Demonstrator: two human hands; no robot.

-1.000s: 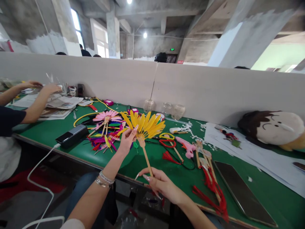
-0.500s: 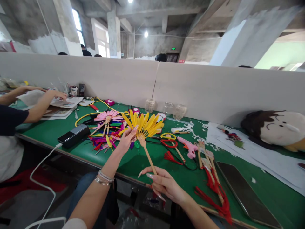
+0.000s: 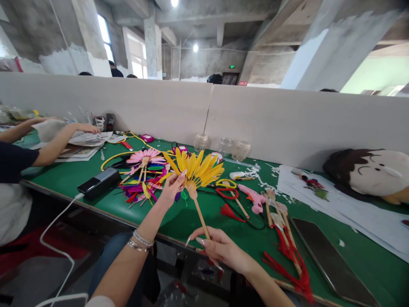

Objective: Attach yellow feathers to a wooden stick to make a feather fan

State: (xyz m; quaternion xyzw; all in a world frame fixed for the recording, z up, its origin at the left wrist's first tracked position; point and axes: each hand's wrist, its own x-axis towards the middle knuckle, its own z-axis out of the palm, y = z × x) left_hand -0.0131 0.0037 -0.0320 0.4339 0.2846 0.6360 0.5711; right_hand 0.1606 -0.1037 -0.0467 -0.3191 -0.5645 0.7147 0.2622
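A yellow feather fan (image 3: pixel 197 169) on a thin wooden stick stands over the green table (image 3: pixel 198 215). My right hand (image 3: pixel 220 250) grips the lower end of the stick near the table's front edge. Up at the fan's left side, my left hand (image 3: pixel 173 188) pinches the yellow feathers near their base. Behind it lie a pink feather fan (image 3: pixel 144 157) and a heap of loose coloured feathers (image 3: pixel 140 190).
A pink glue gun (image 3: pixel 254 198), red and yellow scissors (image 3: pixel 226 188), stick fans with red tassels (image 3: pixel 287 243), a phone (image 3: pixel 332 264), white paper and a plush doll (image 3: pixel 367 172) lie right. A power bank (image 3: pixel 99 182) with cable sits left. Another person's arms (image 3: pixel 54 143) work over newspapers at far left.
The fan and both my hands stayed nearly in place, the fan tilting slightly right. The other person's hands slid right across the newspapers.
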